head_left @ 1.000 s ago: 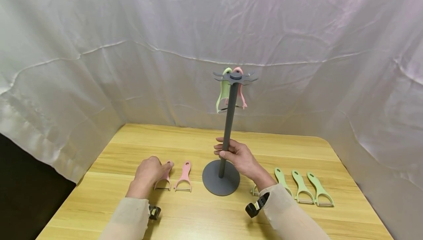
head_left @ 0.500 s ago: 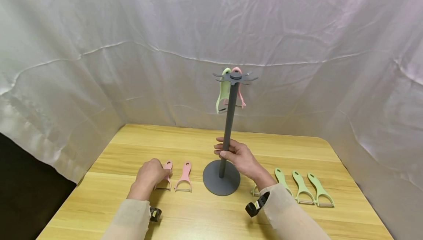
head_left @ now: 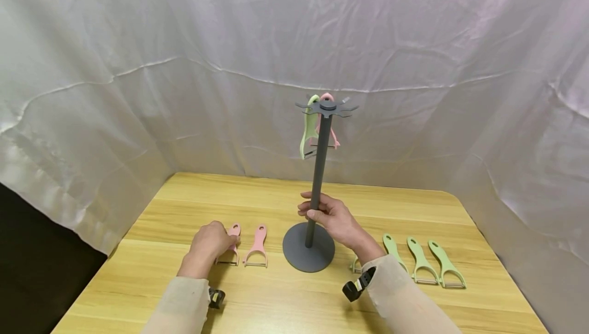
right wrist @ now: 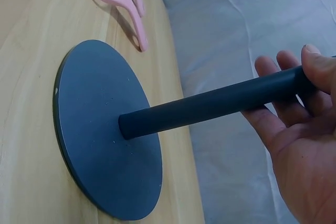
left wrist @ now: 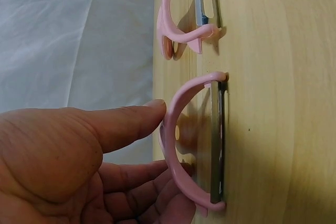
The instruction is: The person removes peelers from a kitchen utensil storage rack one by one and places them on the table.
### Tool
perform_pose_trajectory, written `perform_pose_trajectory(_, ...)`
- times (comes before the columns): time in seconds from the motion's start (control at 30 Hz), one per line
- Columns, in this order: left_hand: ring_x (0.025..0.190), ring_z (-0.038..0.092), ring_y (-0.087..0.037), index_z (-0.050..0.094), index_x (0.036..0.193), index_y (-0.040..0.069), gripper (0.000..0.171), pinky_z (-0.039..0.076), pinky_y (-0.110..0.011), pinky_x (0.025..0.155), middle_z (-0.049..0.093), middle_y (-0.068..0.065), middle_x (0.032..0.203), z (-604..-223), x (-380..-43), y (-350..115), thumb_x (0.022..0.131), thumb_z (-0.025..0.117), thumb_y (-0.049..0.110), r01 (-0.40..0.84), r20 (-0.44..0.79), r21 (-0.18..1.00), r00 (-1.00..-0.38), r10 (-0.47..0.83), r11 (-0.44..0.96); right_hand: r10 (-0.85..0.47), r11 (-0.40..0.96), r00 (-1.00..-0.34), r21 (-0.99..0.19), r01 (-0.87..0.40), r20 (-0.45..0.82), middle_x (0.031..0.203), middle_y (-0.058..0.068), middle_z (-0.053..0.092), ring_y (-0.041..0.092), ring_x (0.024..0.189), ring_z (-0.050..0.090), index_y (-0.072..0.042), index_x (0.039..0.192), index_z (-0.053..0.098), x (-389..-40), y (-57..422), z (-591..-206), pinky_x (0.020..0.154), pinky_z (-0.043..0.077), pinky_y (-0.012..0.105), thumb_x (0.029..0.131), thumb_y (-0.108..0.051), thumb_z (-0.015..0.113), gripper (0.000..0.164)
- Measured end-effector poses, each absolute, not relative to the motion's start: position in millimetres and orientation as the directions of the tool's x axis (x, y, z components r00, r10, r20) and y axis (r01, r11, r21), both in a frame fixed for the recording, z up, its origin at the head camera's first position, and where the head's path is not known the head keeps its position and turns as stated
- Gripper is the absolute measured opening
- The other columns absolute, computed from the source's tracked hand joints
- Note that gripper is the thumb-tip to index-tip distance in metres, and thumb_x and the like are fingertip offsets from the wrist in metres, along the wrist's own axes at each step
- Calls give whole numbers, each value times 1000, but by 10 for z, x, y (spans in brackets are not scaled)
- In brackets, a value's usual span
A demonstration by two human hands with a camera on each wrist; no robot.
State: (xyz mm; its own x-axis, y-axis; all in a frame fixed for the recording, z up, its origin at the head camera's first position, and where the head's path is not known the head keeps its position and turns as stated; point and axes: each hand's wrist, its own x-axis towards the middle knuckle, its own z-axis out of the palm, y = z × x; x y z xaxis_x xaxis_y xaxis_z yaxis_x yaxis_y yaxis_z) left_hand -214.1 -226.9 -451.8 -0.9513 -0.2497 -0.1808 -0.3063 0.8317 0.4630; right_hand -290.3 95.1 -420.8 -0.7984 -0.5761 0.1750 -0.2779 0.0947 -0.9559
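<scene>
My left hand (head_left: 210,246) pinches a pink peeler (left wrist: 176,179) by its handle, thumb on one side and fingers on the other. That peeler lies on the wooden table, its blade end toward me. Another pink peeler (head_left: 257,245) lies just to its right. With thumb and fingers around the dark grey pole (right wrist: 220,106), my right hand (head_left: 338,221) holds a stand with a round base (right wrist: 100,150). At the stand's hooked top (head_left: 327,107) hang a green peeler (head_left: 310,127) and a pink peeler (head_left: 333,137), the latter partly behind the pole.
Several green peelers (head_left: 422,261) lie in a row at the right of the table (head_left: 276,303), one partly hidden by my right wrist. Pale curtains (head_left: 239,114) enclose the table's back and sides.
The stand's top has turned slightly, and its hanging peelers have shifted a little left. My left thumb and fingers have lowered slightly onto the pink peeler. My right hand stays on the pole.
</scene>
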Motion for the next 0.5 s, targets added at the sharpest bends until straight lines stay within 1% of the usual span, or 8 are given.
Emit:
perform_pose_trajectory(0.23, 50, 45, -14, 70, 67, 11, 39, 37, -27, 50, 56, -3, 58, -4519, -2158, -2266, 97, 73, 35, -311, -188, 455, -950, -251, 834, -530, 159, -829, -939, -306, 180, 130, 21, 71, 28, 117, 74, -11, 148, 60, -2878, 934, -4189, 102, 58, 44, 102, -16, 71, 47)
perform_pose_trajectory(0.3, 50, 46, -15, 69, 67, 10, 39, 37, -28, 50, 57, -3, 58, -4524, -2161, -2267, 96, 74, 35, -311, -187, 454, -950, -252, 835, -526, 165, -831, -936, -310, 183, 130, 20, 72, 28, 118, 74, -11, 147, 60, -2876, 931, -4186, 102, 58, 44, 102, -16, 72, 47)
perform_pose_trajectory(0.5, 50, 46, -15, 66, 65, 11, 39, 37, -27, 50, 56, -3, 58, -4517, -2157, -2260, 95, 75, 34, -318, -190, 458, -947, -258, 830, -540, 149, -822, -941, -304, 180, 135, 20, 70, 29, 123, 71, -11, 150, 58, -2880, 928, -4182, 104, 57, 43, 104, -13, 67, 46)
